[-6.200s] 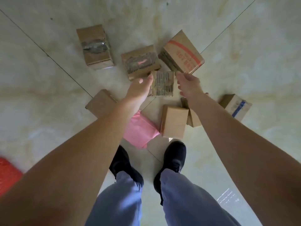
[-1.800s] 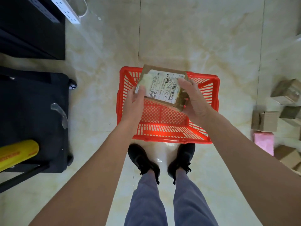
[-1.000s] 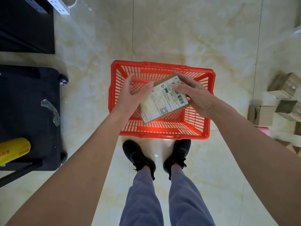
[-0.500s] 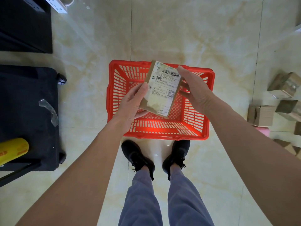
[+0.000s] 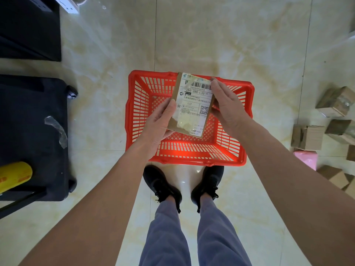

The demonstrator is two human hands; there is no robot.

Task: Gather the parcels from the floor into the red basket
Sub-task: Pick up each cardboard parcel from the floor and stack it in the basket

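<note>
The parcel (image 5: 193, 104) is matt brown cardboard under a white paper shipping label whose tape cover looks wrinkled and slightly glossy. The red basket (image 5: 134, 112) is smooth moulded plastic with slotted lattice walls, standing on a polished, marble-patterned tile floor (image 5: 211, 35) that reflects light near the matt black shoes (image 5: 163, 186). The other boxes (image 5: 311, 137) are plain matt cardboard; the trousers (image 5: 169, 237) are soft grey-blue cloth.
</note>
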